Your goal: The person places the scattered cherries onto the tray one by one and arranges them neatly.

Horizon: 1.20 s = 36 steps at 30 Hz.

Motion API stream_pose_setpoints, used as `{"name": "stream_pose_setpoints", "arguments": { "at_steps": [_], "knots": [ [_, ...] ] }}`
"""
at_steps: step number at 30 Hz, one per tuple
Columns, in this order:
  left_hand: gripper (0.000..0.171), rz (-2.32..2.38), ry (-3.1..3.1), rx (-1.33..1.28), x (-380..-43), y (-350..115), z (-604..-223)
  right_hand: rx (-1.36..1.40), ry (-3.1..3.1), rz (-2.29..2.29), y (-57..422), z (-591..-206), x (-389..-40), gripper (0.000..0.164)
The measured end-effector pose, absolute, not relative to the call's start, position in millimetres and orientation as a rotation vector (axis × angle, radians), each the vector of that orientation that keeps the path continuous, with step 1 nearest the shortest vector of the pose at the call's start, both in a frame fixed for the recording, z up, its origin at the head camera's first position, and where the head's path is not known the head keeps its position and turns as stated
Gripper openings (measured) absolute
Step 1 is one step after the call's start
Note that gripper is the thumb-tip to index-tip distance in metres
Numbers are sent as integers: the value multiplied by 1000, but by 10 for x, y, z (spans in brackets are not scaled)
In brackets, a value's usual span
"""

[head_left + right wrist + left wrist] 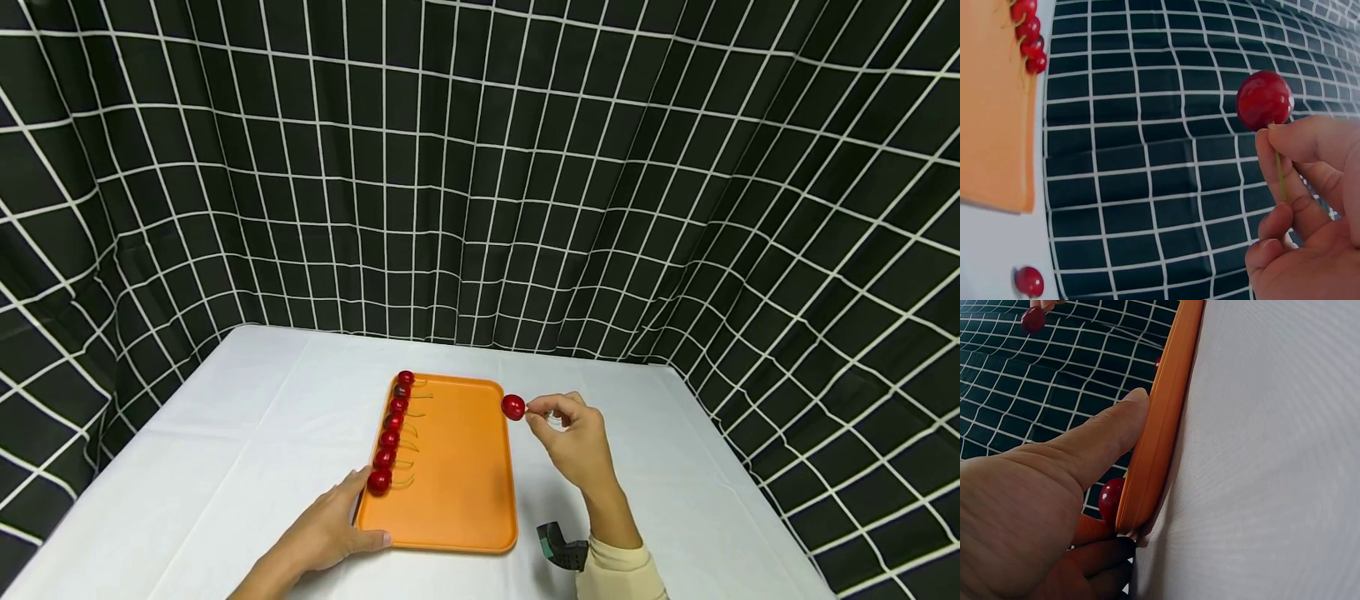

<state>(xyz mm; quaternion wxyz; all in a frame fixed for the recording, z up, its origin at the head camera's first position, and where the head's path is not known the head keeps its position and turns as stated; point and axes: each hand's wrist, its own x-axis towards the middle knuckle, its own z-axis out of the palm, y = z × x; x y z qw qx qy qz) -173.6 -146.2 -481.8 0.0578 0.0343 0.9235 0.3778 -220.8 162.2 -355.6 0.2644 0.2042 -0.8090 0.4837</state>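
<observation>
An orange tray (457,467) lies on the white cloth, with a column of several red cherries (389,439) along its left side, stems pointing right. My left hand (322,525) grips the tray's near left corner, thumb against the near edge and fingers by the left side. In the left wrist view the thumb (1107,434) presses the tray's outer wall (1154,437), close to a cherry (1110,500). Right of the tray's far right corner, my right hand (573,437) pinches a cherry (1264,100) by its green stem, between thumb and forefinger, the fruit held up.
Another cherry (1030,281) lies on the white cloth beyond the tray's right side in the right wrist view. Black cloth with a white grid (450,167) hangs behind and at both sides of the table. A black strap-like piece (561,548) sits by the right sleeve (618,571).
</observation>
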Motion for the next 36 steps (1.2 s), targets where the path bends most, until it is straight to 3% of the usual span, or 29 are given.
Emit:
{"name": "stream_pose_setpoints", "arguments": {
  "at_steps": [9, 19, 26, 36],
  "knots": [
    [114, 1144, 2799, 118, -1738, -1462, -4796, 622, -2199, 1306, 1401, -3532, -2057, 15],
    [115, 1135, 2798, 91, -1729, -1452, -4777, 770, -2202, 1369, 1052, -3933, -2136, 23],
    [115, 1154, 2794, 109, -1711, -1473, -4805, 808, -2311, 1430, 748, -4111, -2035, 9],
    [111, 1153, 2804, 163, -1714, -1477, -4823, 854, -2551, 1381, 542, -4444, -2013, 14]
  ]
}}
